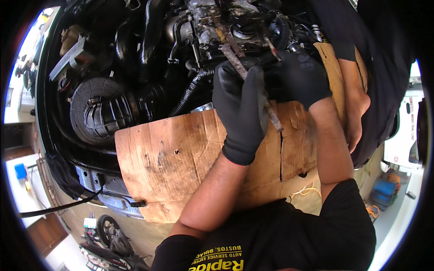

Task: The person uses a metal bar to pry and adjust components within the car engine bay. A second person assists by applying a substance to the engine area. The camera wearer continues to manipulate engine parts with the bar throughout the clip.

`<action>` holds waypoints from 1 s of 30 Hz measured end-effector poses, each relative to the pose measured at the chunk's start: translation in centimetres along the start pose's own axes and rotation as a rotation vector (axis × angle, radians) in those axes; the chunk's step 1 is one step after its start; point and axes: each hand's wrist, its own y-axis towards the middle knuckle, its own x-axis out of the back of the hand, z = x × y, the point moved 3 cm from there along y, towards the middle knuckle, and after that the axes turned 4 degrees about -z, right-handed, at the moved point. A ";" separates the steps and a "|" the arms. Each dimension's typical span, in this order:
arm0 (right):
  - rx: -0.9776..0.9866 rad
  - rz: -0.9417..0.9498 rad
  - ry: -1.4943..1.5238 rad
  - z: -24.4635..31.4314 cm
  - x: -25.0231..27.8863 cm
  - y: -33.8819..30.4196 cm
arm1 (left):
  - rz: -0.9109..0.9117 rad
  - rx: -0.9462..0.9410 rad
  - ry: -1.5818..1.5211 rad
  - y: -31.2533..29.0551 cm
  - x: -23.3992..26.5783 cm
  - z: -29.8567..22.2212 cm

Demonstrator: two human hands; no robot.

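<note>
My left hand [242,104], in a black knit glove, grips a long, narrow, grimy strip [235,61] between thumb and fingers. The strip slants from the engine [221,31] down over a cardboard sheet [167,158]. Its surface looks rusty and crusted; its exact kind is unclear. My right hand [305,77], gloved too, is smeared by motion beside the engine's right part. A thin red-and-whitish stick-like thing [272,47] reaches up from near its curled fingertips. The fingers' grip on it is partly hidden.
Left of the engine sits a round black ribbed housing [101,108], with hoses around it. At the right, another person's bare arm [350,90] rests by a second cardboard piece [331,74]. A motorcycle [110,239] stands on the floor at lower left.
</note>
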 end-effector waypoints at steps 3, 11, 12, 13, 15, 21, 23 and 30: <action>0.035 -0.082 0.041 0.8 -0.1 -0.6 | 0.009 0.068 -0.112 0.1 0.1 0.5; -0.097 0.206 0.124 0.4 -0.1 -0.8 | 0.045 -0.101 0.223 0.1 1.5 2.3; -0.103 0.179 0.115 -0.1 0.1 -0.6 | 0.065 -0.153 0.296 0.0 1.7 2.6; -0.110 0.148 0.109 -1.1 0.3 -0.4 | 0.087 -0.168 0.356 0.1 1.8 2.5; -0.116 0.157 0.101 -3.8 0.2 0.0 | 0.086 -0.139 0.366 0.2 1.9 2.6; 0.043 0.363 0.100 -11.7 -2.6 2.6 | 0.060 -0.044 0.294 0.2 2.0 3.2; -0.037 0.408 0.088 -9.3 -3.2 4.1 | 0.026 0.014 0.218 0.3 1.8 2.5; 0.044 0.421 0.194 -10.5 -2.8 6.3 | -0.028 0.083 -0.015 0.7 0.8 1.2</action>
